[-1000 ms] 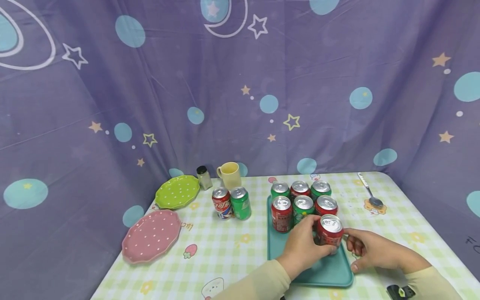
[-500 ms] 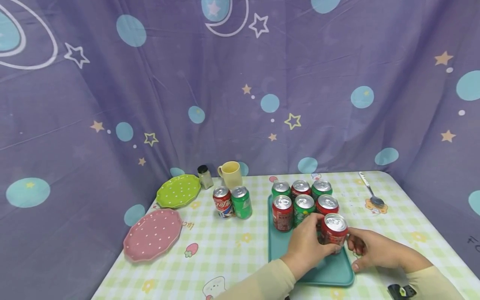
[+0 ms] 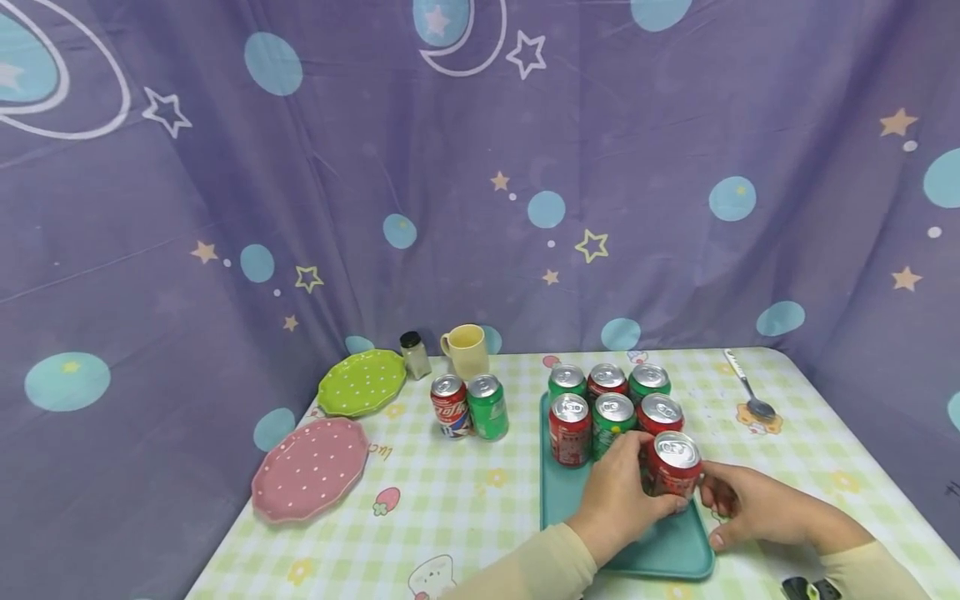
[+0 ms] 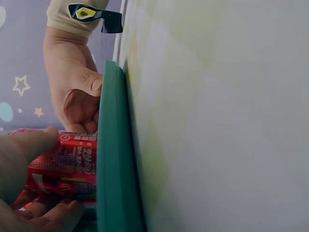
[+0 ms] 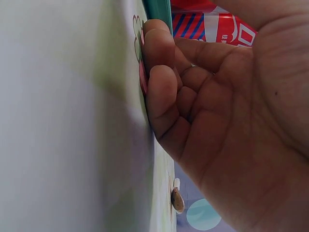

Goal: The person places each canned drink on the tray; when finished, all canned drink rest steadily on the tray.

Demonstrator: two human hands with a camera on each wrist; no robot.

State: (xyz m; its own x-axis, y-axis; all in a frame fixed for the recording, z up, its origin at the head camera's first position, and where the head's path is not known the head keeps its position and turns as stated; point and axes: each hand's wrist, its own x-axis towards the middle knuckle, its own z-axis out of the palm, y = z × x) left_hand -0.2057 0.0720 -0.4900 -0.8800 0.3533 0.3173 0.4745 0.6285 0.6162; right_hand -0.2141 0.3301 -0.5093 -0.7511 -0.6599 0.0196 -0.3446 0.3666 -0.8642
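My left hand (image 3: pixel 618 496) grips a red can (image 3: pixel 675 462) from its left side. The can stands upright on the front right part of a teal tray (image 3: pixel 637 554). In the left wrist view the fingers of that left hand (image 4: pixel 24 164) wrap the red can (image 4: pixel 63 164) above the tray (image 4: pixel 113 159). My right hand (image 3: pixel 757 508) rests on the table just right of the can, its fingers curled and its thumb by the tray's rim. The right wrist view shows the curled fingers of the right hand (image 5: pixel 212 125) holding nothing, with the red can (image 5: pixel 217 26) beyond them.
Several more red and green cans (image 3: pixel 613 417) stand in two rows at the back of the tray. A red and a green can (image 3: pixel 468 407) stand left of it. Behind are a cream mug (image 3: pixel 467 350), a shaker (image 3: pixel 414 354), a green plate (image 3: pixel 362 383), a pink plate (image 3: pixel 309 468) and, far right, a spoon (image 3: pixel 750 387).
The held red can has shifted very slightly right, toward the right hand. Both hands keep their places. The head view has drifted a little.
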